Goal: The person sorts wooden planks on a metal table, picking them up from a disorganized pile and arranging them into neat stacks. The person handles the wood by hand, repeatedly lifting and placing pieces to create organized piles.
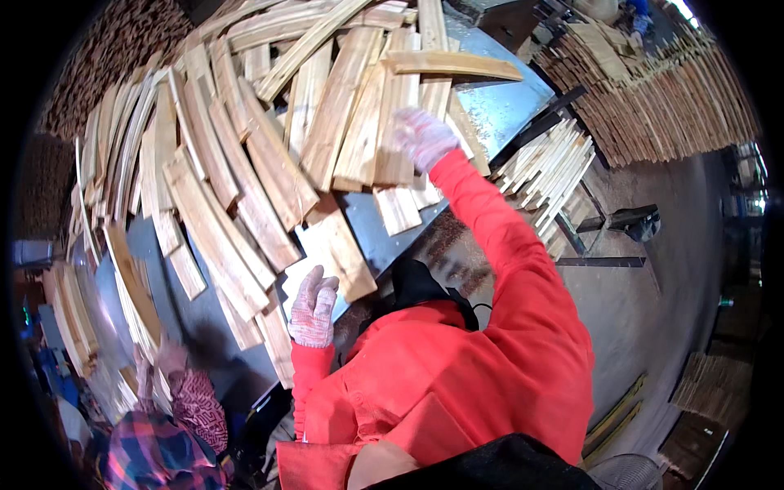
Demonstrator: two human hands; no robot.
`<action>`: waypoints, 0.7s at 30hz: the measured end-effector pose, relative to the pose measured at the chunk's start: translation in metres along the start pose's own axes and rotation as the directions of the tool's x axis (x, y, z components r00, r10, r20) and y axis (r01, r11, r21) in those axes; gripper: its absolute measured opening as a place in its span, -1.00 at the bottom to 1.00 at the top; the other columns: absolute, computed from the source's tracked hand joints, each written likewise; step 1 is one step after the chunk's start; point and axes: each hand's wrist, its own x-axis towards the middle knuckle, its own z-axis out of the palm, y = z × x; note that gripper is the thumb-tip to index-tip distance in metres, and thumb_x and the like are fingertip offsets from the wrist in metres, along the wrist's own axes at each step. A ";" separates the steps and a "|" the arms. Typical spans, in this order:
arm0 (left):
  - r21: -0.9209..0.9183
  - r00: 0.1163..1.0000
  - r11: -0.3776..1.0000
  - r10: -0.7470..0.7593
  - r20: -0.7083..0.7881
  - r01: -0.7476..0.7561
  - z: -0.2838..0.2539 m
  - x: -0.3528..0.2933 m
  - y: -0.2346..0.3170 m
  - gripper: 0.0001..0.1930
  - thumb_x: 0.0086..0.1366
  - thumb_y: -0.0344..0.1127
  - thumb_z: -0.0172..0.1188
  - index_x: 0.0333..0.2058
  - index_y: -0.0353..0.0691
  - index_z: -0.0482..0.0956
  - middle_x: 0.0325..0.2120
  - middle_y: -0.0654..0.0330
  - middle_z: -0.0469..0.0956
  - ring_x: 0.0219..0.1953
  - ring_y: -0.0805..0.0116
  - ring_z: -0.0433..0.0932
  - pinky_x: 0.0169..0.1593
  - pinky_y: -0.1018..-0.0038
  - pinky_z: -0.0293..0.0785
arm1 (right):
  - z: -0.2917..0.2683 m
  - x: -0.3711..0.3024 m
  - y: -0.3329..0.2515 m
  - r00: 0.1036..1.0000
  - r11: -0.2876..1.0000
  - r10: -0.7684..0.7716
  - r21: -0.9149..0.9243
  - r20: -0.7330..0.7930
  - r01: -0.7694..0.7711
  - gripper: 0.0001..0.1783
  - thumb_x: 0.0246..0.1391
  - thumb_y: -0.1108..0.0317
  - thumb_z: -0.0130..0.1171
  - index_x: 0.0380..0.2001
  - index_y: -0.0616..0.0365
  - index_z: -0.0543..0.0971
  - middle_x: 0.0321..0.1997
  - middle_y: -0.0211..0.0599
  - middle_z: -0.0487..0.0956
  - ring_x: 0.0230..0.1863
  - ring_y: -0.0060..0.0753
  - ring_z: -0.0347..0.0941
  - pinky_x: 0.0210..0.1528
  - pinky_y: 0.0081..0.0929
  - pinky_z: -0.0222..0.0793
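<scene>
Wooden boards [265, 159] lie in a loose, overlapping heap across a metal-topped table [371, 220]. My right hand [425, 139], in a pale knitted glove and red sleeve, reaches out over the boards at the right of the heap. Its fingers look stretched out toward a board [398, 122], slightly blurred; whether they touch it I cannot tell. Closer to my body, my left hand [313, 309] wears a similar glove with reddish marks. Its fingers are loosely bent and apart, with nothing seen in them. Beside it, a short board [339, 249] juts over the table's near edge.
Another person [159, 441] in a checked garment handles boards [131, 290] at the lower left. Thin strips [547, 175] are stacked right of the table, near a metal stand [604, 220]. A tall stack of boards [653, 94] stands at the far right.
</scene>
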 end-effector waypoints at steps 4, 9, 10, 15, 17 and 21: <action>0.009 0.998 0.998 0.055 0.038 -0.055 0.031 0.038 0.025 -0.44 0.33 -0.27 0.12 0.22 -0.39 0.21 -0.04 0.05 0.50 0.00 0.33 0.48 0.12 0.44 0.35 | -0.057 0.103 0.082 0.943 0.717 0.315 -0.677 0.106 -0.163 -0.26 0.03 0.33 -0.01 0.33 -0.08 0.12 0.40 -0.17 0.15 0.37 -0.11 0.12 0.35 -0.17 0.04; 0.377 0.992 0.919 0.126 -0.004 -0.115 0.099 0.102 0.059 -0.41 0.34 -0.14 0.12 0.21 -0.39 0.23 -0.09 -0.02 0.55 -0.05 0.33 0.53 -0.02 0.50 0.44 | -0.045 0.190 0.220 0.922 0.622 0.355 -0.775 0.156 -0.109 -0.27 0.09 0.37 -0.07 0.35 -0.12 0.06 0.44 -0.15 0.09 0.41 -0.08 0.06 0.35 -0.07 0.00; 0.351 0.992 0.929 0.127 -0.004 -0.117 0.116 0.114 0.068 -0.40 0.34 -0.12 0.12 0.20 -0.40 0.23 -0.10 -0.03 0.56 -0.06 0.32 0.54 -0.03 0.50 0.45 | -0.046 0.190 0.234 0.937 0.645 0.294 -0.763 0.190 -0.047 -0.29 0.09 0.35 -0.05 0.34 -0.11 0.09 0.40 -0.12 0.15 0.38 -0.06 0.11 0.33 -0.10 0.04; 0.423 0.991 0.897 0.133 0.022 -0.130 0.165 0.162 0.087 -0.37 0.31 -0.15 0.14 0.24 -0.36 0.18 -0.05 -0.08 0.53 -0.02 0.27 0.54 0.04 0.45 0.44 | -0.098 0.222 0.221 0.819 0.851 0.205 -0.511 0.536 0.122 -0.37 0.11 0.17 0.08 0.25 0.05 0.27 0.15 0.03 0.44 0.19 0.05 0.35 0.20 -0.26 0.25; 0.316 0.994 0.943 0.101 0.039 -0.108 0.183 0.186 0.096 -0.34 0.30 -0.16 0.15 0.25 -0.36 0.14 0.01 -0.12 0.48 0.04 0.22 0.50 0.08 0.42 0.41 | -0.121 0.223 0.195 0.866 0.894 0.133 -0.435 0.483 0.106 -0.39 0.12 0.08 0.10 0.20 0.10 0.32 0.07 0.03 0.50 0.12 0.04 0.41 0.16 -0.27 0.30; 0.089 0.991 0.987 0.129 0.024 -0.131 0.229 0.239 0.102 -0.22 0.24 -0.11 0.20 0.28 -0.38 0.05 0.11 -0.22 0.34 0.16 0.12 0.38 0.16 0.36 0.34 | -0.128 0.218 0.166 0.860 0.911 -0.089 0.390 0.502 -0.133 -0.38 0.11 0.03 0.20 0.11 0.22 0.41 0.00 -0.15 0.57 0.02 -0.28 0.49 0.06 -0.42 0.37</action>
